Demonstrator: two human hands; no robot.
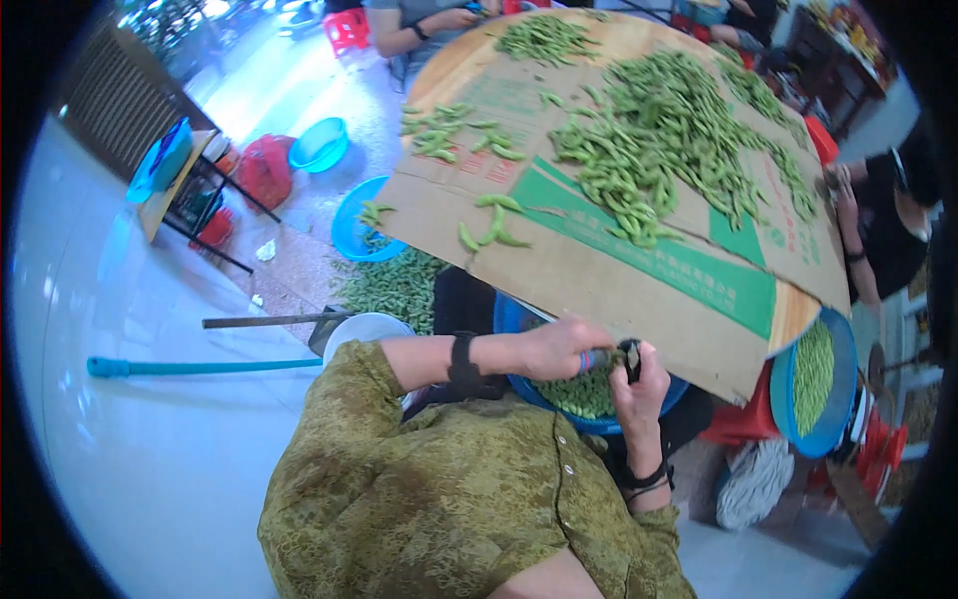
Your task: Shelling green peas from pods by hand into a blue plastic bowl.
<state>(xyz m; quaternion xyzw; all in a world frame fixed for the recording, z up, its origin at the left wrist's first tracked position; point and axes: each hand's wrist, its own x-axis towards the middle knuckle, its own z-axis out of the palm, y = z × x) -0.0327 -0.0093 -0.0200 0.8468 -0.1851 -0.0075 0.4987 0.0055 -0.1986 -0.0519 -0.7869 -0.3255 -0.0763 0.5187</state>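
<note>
My left hand (567, 348) is closed, with blue and red wrapping on one finger. Its fingertips meet those of my right hand (642, 387), and what they pinch is too small to name. A small black object (630, 359) sits at the fingers of my right hand, which is also closed; its kind is unclear. Below both hands is a blue basin (671, 397) of shelled green beans (587, 395). Just ahead, cardboard (439, 215) covers a round wooden table (454, 75), with a large heap of green bean pods (659, 140) and smaller scattered groups on it.
Loose pods (394, 288) lie on the floor at left, beside a blue basin (349, 225) and a white bucket (369, 327). A teal pole (200, 367) reaches across the floor. Another basin (848, 384) holds beans at right. Other people's hands (844, 200) are around the table.
</note>
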